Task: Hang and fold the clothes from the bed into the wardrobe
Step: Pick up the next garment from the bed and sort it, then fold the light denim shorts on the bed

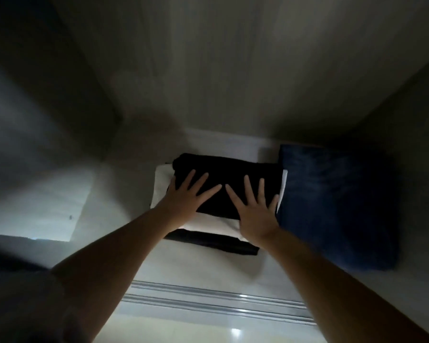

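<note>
A folded black garment (230,169) lies on top of a small stack on the wardrobe floor (124,194). Under it is a folded white garment (162,180), and below that another dark piece (213,242) shows at the near edge. My left hand (191,196) rests flat on the black garment's left part, fingers spread and straight. My right hand (255,209) presses flat on its right part, fingers spread too. Neither hand grips the cloth.
A folded dark blue denim garment (337,204) lies right beside the stack, against the wardrobe's right wall (406,125). The back panel (221,70) rises behind. A metal sliding-door track (216,300) runs along the near edge, with pale tiled floor below.
</note>
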Demonstrator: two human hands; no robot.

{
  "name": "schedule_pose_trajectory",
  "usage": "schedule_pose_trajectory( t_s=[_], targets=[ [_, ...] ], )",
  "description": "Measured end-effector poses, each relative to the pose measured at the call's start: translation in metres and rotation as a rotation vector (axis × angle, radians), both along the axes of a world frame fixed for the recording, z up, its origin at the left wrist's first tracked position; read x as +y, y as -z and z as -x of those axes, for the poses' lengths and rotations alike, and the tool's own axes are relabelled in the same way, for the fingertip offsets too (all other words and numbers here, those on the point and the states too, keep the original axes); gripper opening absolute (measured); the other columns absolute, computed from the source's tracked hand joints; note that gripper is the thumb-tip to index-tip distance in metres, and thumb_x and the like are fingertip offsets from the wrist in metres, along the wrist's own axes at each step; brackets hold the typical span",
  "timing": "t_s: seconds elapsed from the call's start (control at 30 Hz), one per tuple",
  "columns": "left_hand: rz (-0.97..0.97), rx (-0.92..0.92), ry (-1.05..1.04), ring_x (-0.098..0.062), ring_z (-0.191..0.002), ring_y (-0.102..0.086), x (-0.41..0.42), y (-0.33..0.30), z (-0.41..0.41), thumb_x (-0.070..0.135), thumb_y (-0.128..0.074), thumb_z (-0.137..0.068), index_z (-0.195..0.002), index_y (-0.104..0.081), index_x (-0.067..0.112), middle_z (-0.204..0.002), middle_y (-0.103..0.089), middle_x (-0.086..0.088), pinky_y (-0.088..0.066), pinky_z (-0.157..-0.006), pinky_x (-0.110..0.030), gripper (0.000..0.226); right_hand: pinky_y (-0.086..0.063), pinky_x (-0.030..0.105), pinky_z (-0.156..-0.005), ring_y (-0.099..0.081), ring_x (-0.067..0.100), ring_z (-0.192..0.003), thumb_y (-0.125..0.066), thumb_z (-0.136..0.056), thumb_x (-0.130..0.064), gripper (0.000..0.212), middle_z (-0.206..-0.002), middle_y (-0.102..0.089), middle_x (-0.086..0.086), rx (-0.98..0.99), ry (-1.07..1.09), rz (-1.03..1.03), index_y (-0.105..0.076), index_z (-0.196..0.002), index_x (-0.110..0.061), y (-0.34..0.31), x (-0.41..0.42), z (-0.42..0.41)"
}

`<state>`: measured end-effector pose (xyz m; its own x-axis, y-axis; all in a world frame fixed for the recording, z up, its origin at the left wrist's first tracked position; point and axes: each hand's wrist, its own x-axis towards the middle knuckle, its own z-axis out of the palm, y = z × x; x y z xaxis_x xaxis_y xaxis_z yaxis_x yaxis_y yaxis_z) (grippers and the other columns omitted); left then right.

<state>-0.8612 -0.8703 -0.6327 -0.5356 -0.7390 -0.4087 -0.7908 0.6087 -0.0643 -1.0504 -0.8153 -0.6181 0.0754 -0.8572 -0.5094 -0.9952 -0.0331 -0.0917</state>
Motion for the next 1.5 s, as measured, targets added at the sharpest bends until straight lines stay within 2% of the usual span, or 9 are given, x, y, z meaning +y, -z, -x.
schedule_pose_trajectory(
  t_s=[0.23,0.33,0.4,0.47,0.57,0.8,0.93,1.37,1.5],
  targets=[
    [-0.31,-0.133,-0.044,-0.031,-0.14,0.031,0.003,-0.006,0.005,0.014,-0.054,-0.088,-0.143,0.028,0.042,-0.149,0.041,-0.003,0.007,-0.112,-0.063,0.102,0.013,0.064,-0.11,0.044,0.034,-0.132,-0.052,-0.088,-0.029,0.093,-0.147,0.045,0.001,-0.046,-0.003,-0.264,0.02,-0.146,-0.044,-0.002,-0.008,0.006],
    [-0.379,-0.17,-0.092,-0.03,-0.146,0.016,0.009,-0.056,0.018,0.019,-0.051,-0.09,-0.15,0.014,0.035,-0.159,0.019,-0.007,0.003,-0.114,-0.061,0.09,0.001,0.06,-0.114,0.024,0.032,-0.144,-0.048,-0.093,-0.036,0.081,-0.157,0.026,0.004,-0.08,0.044,-0.371,0.007,-0.151,-0.038,-0.046,-0.013,0.004],
    [-0.285,-0.068,-0.126,-0.029,-0.146,-0.009,0.017,-0.101,0.032,0.023,-0.046,-0.094,-0.153,-0.003,0.026,-0.158,-0.013,-0.012,-0.009,-0.116,-0.056,0.072,-0.017,0.052,-0.116,-0.005,0.032,-0.148,-0.046,-0.095,-0.031,0.07,-0.161,0.0,0.008,-0.135,0.134,-0.333,-0.008,-0.154,-0.028,-0.09,-0.012,0.004],
    [-0.185,0.067,-0.219,-0.029,-0.134,-0.034,0.024,-0.156,0.051,0.024,-0.044,-0.094,-0.147,-0.025,0.019,-0.143,-0.04,-0.011,-0.023,-0.112,-0.048,0.056,-0.038,0.042,-0.106,-0.036,0.03,-0.136,-0.044,-0.095,-0.021,0.055,-0.152,-0.029,0.009,-0.179,0.223,-0.215,-0.031,-0.148,-0.018,-0.144,-0.006,0.008],
    [-0.258,0.236,-0.428,-0.03,-0.127,-0.044,0.035,-0.255,0.079,0.023,-0.044,-0.093,-0.137,-0.043,0.016,-0.136,-0.048,-0.011,-0.036,-0.102,-0.043,0.045,-0.047,0.034,-0.091,-0.051,0.026,-0.12,-0.041,-0.095,-0.011,0.04,-0.139,-0.045,0.007,-0.105,0.255,0.006,-0.05,-0.133,-0.016,-0.24,0.004,0.019],
    [-0.188,0.519,-0.425,-0.037,-0.114,-0.056,0.047,-0.469,0.097,0.015,-0.043,-0.094,-0.114,-0.06,0.007,-0.12,-0.061,-0.019,-0.045,-0.098,-0.043,0.027,-0.046,0.041,-0.095,-0.053,0.031,-0.119,-0.038,-0.098,-0.013,0.038,-0.139,-0.042,0.01,-0.061,0.251,0.121,-0.049,-0.134,-0.018,-0.473,0.035,0.046],
    [-0.118,0.552,-0.389,-0.035,-0.116,-0.055,0.059,-0.563,0.082,0.014,-0.046,-0.092,-0.125,-0.055,0.009,-0.127,-0.058,-0.017,-0.045,-0.098,-0.04,0.034,-0.045,0.04,-0.098,-0.05,0.029,-0.123,-0.039,-0.099,-0.014,0.036,-0.137,-0.049,0.01,-0.047,0.217,0.171,-0.053,-0.132,-0.014,-0.566,0.056,0.039],
    [0.004,0.458,-0.113,-0.032,-0.116,-0.054,0.131,-0.692,0.071,0.02,-0.044,-0.098,-0.133,-0.05,0.009,-0.132,-0.053,-0.016,-0.046,-0.094,-0.036,0.037,-0.047,0.04,-0.096,-0.05,0.028,-0.123,-0.04,-0.099,-0.026,0.039,-0.138,-0.049,0.007,0.006,0.347,0.299,-0.049,-0.136,-0.019,-0.682,0.153,0.012],
    [0.002,0.458,0.037,-0.032,-0.11,-0.056,0.162,-0.704,0.074,0.02,-0.043,-0.099,-0.132,-0.049,0.01,-0.127,-0.056,-0.016,-0.042,-0.079,-0.03,0.036,-0.047,0.037,-0.094,-0.052,0.029,-0.121,-0.04,-0.098,-0.027,0.039,-0.136,-0.051,0.007,0.006,0.517,0.345,-0.049,-0.135,-0.019,-0.695,0.205,0.01]
  ],
)
